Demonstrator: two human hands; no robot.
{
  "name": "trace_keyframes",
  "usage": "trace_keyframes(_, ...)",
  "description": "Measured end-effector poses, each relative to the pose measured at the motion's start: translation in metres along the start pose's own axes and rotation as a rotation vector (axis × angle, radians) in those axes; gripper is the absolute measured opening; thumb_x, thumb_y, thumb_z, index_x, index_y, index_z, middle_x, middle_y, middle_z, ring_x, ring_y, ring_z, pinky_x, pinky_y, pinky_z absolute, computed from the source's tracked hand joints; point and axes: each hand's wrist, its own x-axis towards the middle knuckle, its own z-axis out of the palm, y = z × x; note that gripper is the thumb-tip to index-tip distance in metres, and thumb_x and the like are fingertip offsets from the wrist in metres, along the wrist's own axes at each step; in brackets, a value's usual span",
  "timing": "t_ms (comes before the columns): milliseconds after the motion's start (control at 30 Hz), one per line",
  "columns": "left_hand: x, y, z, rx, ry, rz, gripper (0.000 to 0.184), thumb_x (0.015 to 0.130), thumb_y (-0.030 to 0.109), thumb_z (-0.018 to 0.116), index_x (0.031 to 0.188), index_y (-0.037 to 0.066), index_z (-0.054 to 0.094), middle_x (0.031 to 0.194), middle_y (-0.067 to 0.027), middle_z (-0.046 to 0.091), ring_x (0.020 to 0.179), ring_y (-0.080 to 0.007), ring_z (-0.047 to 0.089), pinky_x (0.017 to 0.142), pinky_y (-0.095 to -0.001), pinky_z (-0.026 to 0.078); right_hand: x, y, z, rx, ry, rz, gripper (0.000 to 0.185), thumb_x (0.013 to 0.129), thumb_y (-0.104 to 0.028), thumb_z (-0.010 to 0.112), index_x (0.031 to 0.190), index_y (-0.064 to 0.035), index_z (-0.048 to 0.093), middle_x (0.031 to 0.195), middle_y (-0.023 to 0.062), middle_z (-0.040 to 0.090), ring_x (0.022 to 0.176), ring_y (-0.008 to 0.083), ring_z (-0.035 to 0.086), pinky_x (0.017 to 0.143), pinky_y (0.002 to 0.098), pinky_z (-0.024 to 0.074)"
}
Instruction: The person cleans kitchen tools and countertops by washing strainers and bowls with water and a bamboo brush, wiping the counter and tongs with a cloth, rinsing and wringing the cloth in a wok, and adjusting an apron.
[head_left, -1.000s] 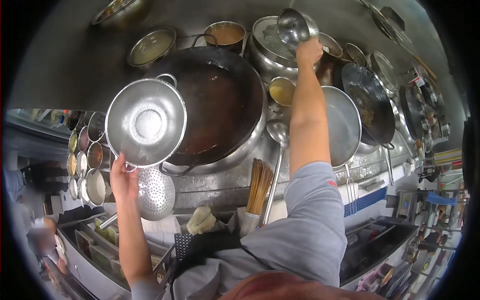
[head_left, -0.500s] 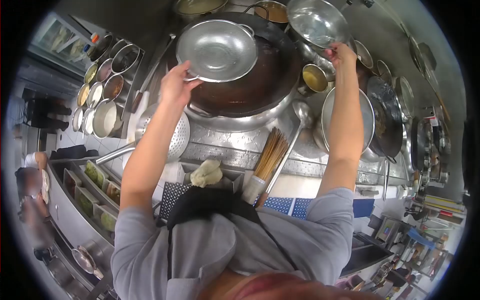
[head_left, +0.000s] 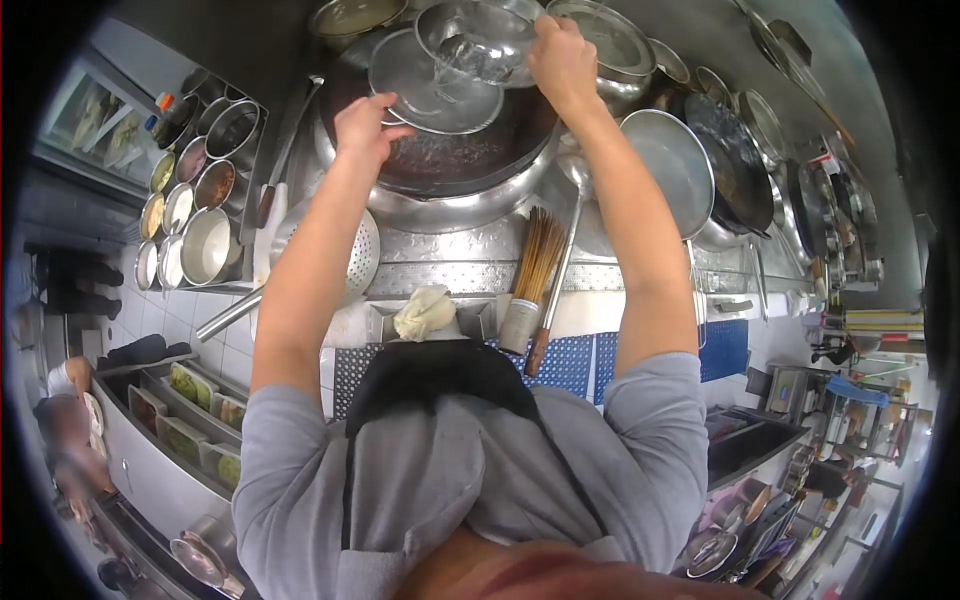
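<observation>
My left hand (head_left: pixel 366 128) grips the near edge of a round fine-mesh strainer (head_left: pixel 410 70), which hangs over a large dark wok (head_left: pixel 460 165). My right hand (head_left: pixel 563 62) is closed on the rim of a shiny metal bowl (head_left: pixel 505 25). The bowl is tilted above the strainer's right side, partly covering it. Clear liquid seems to run from the bowl into the strainer. Below the wok, a bamboo brush (head_left: pixel 538 255) and a long-handled ladle (head_left: pixel 570 235) lie on the steel counter, near a crumpled pale cloth (head_left: pixel 425 312).
A perforated skimmer (head_left: pixel 363 260) lies under my left forearm. Seasoning pots (head_left: pixel 206 245) stand at left. A large metal pot (head_left: pixel 668 165) and a dark wok (head_left: pixel 735 165) are at right. Another person (head_left: pixel 75 380) is at far left, by food trays (head_left: pixel 190 385).
My right hand has brought the bowl leftward from the wok's right side to above the strainer and tilted it. The strainer remains in my left hand. The head view has shifted slightly.
</observation>
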Motion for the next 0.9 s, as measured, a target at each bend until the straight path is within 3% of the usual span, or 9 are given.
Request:
trace_keyframes(33,-0.011,0.011,0.001,0.032,-0.010,0.087,0.012,0.088,0.002,0.068,0.086,-0.006,0.060,0.078,-0.0103,0.055,0.073,-0.0258,0.065,0.062,-0.0490,0.066,-0.003,-0.004,-0.007,-0.008,0.040,-0.057,0.008,0.082,-0.010,0.062,0.087,-0.0046,0.064,0.107,0.0220,0.069,0.082,0.0392,0.070,0.071,0.0482,0.0575)
trace_keyframes(167,0.020,0.027,-0.028,0.167,-0.026,0.408,0.037,0.088,0.015,0.074,0.117,-0.007,0.066,0.113,-0.0134,0.070,0.090,-0.0185,0.069,0.062,-0.0320,0.059,-0.014,0.011,-0.032,-0.076,0.205,-0.210,0.006,0.083,-0.009,0.063,0.088,-0.0056,0.063,0.109,0.0182,0.068,0.079,0.0371,0.070,0.067,0.0447,0.0588)
trace_keyframes(267,0.032,0.065,-0.045,0.577,0.033,1.014,0.029,0.087,0.020,0.075,0.075,-0.006,0.067,0.133,-0.0197,0.063,0.105,-0.0255,0.068,0.085,-0.0349,0.055,-0.027,0.022,-0.041,-0.171,0.178,-0.222,0.005,0.082,-0.008,0.063,0.087,-0.0059,0.063,0.110,0.0179,0.067,0.077,0.0341,0.070,0.065,0.0412,0.0594)
trace_keyframes(333,0.014,0.098,-0.041,0.724,0.041,1.168,0.037,0.086,0.019,0.076,0.066,-0.006,0.057,0.134,-0.0204,0.062,0.108,-0.0279,0.068,0.092,-0.0333,0.051,-0.036,0.025,-0.043,-0.218,0.130,-0.239,0.005,0.081,-0.007,0.064,0.086,-0.0068,0.063,0.112,0.0181,0.067,0.076,0.0318,0.071,0.063,0.0402,0.0598)
trace_keyframes(500,0.011,0.150,-0.034,0.731,0.082,1.660,0.038,0.084,0.015,0.077,0.063,-0.002,0.050,0.127,-0.0183,0.067,0.084,-0.0264,0.069,0.072,-0.0342,0.052,-0.044,0.020,-0.043,-0.263,0.085,-0.256,0.009,0.078,-0.006,0.065,0.087,-0.0071,0.064,0.111,0.0184,0.067,0.074,0.0324,0.071,0.061,0.0409,0.0601)
trace_keyframes(633,-0.032,0.140,-0.008,0.767,-0.234,1.694,0.016,0.080,-0.005,0.070,0.075,-0.008,0.055,0.139,-0.0251,0.057,0.124,-0.0368,0.060,0.101,-0.0381,0.049,-0.042,0.010,-0.034,-0.246,0.029,-0.299,0.010,0.078,-0.007,0.064,0.087,-0.0070,0.064,0.107,0.0182,0.066,0.075,0.0321,0.071,0.060,0.0402,0.0600)
trace_keyframes(733,-0.054,0.120,-0.009,1.015,-0.555,1.549,0.023,0.076,-0.004,0.075,0.073,-0.004,0.052,0.137,-0.0238,0.059,0.121,-0.0382,0.062,0.100,-0.0415,0.051,-0.044,0.006,-0.028,-0.278,-0.099,-0.355,0.007,0.079,-0.007,0.062,0.085,-0.0070,0.062,0.102,0.0175,0.064,0.076,0.0319,0.070,0.060,0.0407,0.0599)
trace_keyframes(767,-0.050,0.108,-0.007,1.012,-0.402,1.551,0.029,0.085,0.008,0.075,0.068,-0.003,0.055,0.130,-0.0159,0.066,0.086,-0.0218,0.069,0.072,-0.0311,0.052,-0.048,0.006,-0.025,-0.272,-0.082,-0.366,0.006,0.078,-0.008,0.063,0.083,-0.0073,0.061,0.098,0.0164,0.063,0.077,0.0312,0.070,0.059,0.0404,0.0596)
trace_keyframes(900,-0.027,0.114,-0.024,0.903,-0.207,1.624,0.029,0.083,0.005,0.076,0.067,-0.003,0.053,0.127,-0.0178,0.067,0.079,-0.0222,0.068,0.069,-0.0301,0.052,-0.051,0.014,-0.038,-0.334,0.086,-0.337,0.008,0.076,-0.009,0.066,0.083,-0.0079,0.061,0.103,0.0164,0.065,0.073,0.0308,0.070,0.058,0.0405,0.0595)
